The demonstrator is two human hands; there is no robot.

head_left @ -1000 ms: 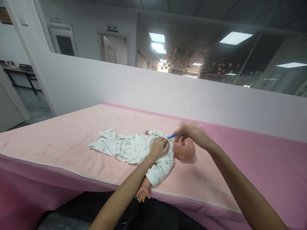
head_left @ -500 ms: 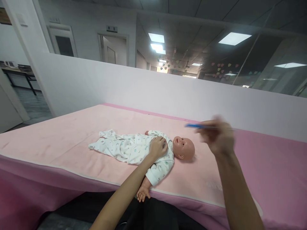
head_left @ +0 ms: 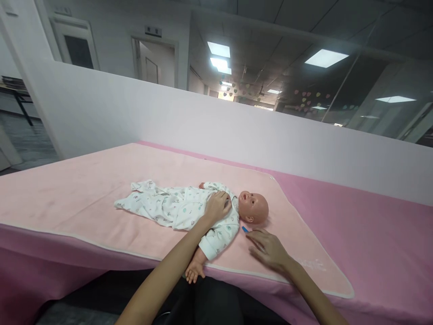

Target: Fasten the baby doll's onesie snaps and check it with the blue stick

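A baby doll (head_left: 253, 207) in a white patterned sleepsuit (head_left: 189, 205) lies on its back, head to the right. My left hand (head_left: 218, 205) rests on the doll's upper chest near the collar, with its fingers curled. What is inside them is hidden. Beside the doll's neck and head, my right hand (head_left: 269, 248) is low over the mat, somewhat blurred. A thin stick with a blue end (head_left: 245, 229) pokes out past its fingertips. The rest of the stick is covered by the hand.
A peach mat (head_left: 84, 189) with a pale edge lies over a pink cover (head_left: 372, 239). The doll's near hand (head_left: 195, 271) hangs at the front edge. Behind stands a low white partition (head_left: 219, 131) with glass above.
My right hand has come down and to the left with the blue-ended stick, from raised beyond the doll's head to the mat beside its neck. My left hand stays on the chest.
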